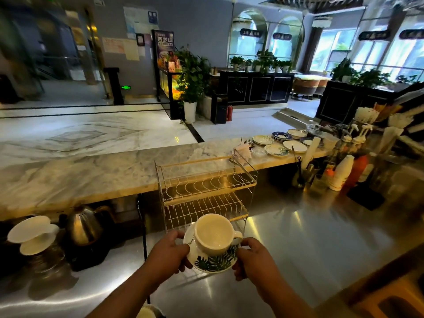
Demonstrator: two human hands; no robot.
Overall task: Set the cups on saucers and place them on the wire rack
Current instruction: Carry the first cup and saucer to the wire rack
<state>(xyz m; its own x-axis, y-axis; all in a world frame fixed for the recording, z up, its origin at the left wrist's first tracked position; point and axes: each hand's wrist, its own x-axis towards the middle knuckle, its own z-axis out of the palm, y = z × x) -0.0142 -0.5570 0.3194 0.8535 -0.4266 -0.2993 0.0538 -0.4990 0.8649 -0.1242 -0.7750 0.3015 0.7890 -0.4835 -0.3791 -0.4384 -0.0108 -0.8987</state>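
Cup: I see a cream cup (214, 232) sitting on the saucer, its open mouth toward me and its handle pointing at the right hand.
Saucer: the saucer (215, 262) is white with a green leaf print. It looks tipped toward me and is held in the air over the steel counter (298, 249), just in front of the wire rack's lower shelf.
Left hand: my view has the left hand (168, 253) pinching the saucer's left rim, thumb on top and fingers curled beneath.
Right hand: the right hand (252, 260) pinches the right rim the same way, with the thumb close to the cup's handle.
Wire rack: the wire rack (206, 191) has two shelves of white wire. It stands on the steel counter against the marble ledge (91, 175).
Plates: a spread of plates (277, 143) lies on the ledge to the right of the rack.
Kettle: a steel kettle (83, 226) sits on a dark base at the left, under the ledge.
Filter cone: a white filter cone (34, 232) stands left of the kettle.
Bottles: a cluster of bottles (341, 173) stands on the counter at the right, below the plates.
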